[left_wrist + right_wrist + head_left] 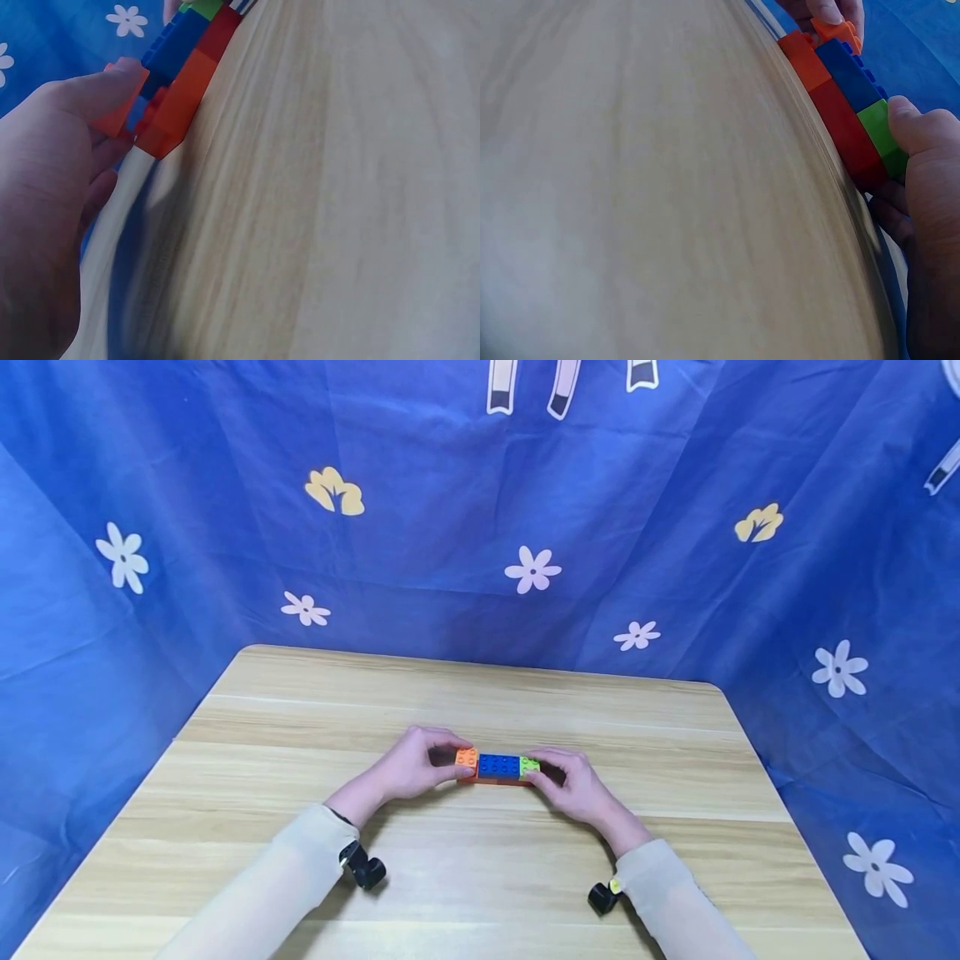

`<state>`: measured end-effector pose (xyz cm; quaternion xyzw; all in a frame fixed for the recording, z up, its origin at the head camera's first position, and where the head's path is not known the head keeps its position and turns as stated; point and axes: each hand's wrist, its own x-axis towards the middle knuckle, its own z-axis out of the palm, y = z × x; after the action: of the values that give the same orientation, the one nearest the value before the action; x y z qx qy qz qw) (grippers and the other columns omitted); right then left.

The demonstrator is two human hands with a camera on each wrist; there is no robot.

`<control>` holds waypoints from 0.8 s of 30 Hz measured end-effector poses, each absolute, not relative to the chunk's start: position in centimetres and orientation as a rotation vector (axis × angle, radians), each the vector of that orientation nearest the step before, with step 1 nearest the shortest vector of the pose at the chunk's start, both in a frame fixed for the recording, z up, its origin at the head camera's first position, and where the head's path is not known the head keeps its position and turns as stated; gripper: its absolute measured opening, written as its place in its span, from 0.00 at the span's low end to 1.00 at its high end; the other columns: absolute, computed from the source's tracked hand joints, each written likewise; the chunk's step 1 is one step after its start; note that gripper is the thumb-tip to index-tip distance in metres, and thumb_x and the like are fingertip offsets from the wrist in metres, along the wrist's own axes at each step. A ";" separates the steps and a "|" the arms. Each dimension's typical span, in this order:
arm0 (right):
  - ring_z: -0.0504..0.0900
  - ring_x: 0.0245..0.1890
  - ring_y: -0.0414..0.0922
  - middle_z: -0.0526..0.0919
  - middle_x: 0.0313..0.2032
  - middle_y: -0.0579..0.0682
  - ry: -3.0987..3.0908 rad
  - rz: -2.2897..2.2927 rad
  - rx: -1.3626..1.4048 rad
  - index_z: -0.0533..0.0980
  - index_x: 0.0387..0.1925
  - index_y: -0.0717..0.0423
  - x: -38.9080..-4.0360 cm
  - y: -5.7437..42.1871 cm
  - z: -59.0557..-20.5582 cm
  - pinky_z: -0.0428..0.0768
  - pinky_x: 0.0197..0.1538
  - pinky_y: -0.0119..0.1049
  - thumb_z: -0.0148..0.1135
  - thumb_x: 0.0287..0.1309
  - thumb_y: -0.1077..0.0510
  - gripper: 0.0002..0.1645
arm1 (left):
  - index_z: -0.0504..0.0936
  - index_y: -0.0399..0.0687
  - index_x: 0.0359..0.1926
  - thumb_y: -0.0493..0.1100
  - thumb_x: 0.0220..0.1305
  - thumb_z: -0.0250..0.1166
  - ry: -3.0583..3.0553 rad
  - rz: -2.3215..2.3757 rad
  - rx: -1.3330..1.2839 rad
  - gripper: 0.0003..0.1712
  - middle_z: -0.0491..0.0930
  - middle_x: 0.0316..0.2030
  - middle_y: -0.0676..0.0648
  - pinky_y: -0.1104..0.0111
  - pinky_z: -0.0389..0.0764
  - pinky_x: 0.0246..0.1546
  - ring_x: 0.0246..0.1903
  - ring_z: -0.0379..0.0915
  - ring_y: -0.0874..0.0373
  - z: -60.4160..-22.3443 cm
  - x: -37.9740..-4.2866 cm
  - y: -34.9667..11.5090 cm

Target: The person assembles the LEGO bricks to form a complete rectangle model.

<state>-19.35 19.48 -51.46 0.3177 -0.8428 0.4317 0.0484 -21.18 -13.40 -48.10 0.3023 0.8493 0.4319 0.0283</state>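
Note:
My left hand [411, 767] pinches a small orange brick [466, 755] between thumb and fingers. In the left wrist view this brick is tilted just above the bare studs of a lower orange brick [180, 97]. Beside that gap, a blue brick [499, 766] and a green brick [883, 135] sit on the bottom row, which continues as a red brick [847, 131]. At the other end, my right hand [579, 787] grips the green brick, its thumb on the near side. The right fingers behind the row are partly hidden.
The row of bricks lies on a light wooden table [480, 877], about its middle. A blue curtain [420, 568] with flowers hangs behind the table and along both sides. Dark wrist cameras [363, 866] stick out from both cuffs near the tabletop.

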 end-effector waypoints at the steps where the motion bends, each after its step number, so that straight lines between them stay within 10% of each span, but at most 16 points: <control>1: 0.86 0.56 0.46 0.87 0.56 0.50 -2.572 1.317 0.967 0.84 0.61 0.55 -19.3 19.5 -51.5 0.81 0.63 0.49 0.71 0.70 0.55 0.20 | 0.90 0.47 0.56 0.51 0.61 0.81 2.623 1.327 0.935 0.24 0.89 0.47 0.54 0.61 0.85 0.50 0.44 0.84 0.64 -48.2 -21.2 -13.4; 24: 0.86 0.54 0.45 0.88 0.55 0.49 -2.559 1.313 0.971 0.85 0.60 0.55 -19.3 19.6 -51.8 0.82 0.61 0.48 0.71 0.71 0.55 0.20 | 0.90 0.47 0.55 0.49 0.62 0.81 2.647 1.294 0.950 0.23 0.88 0.46 0.54 0.63 0.85 0.46 0.42 0.82 0.62 -49.2 -21.0 -12.7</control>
<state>-19.27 19.60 -51.77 0.3192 -0.8419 0.4319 0.0528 -20.96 -12.67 -49.25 0.3067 0.8549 0.4178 0.0230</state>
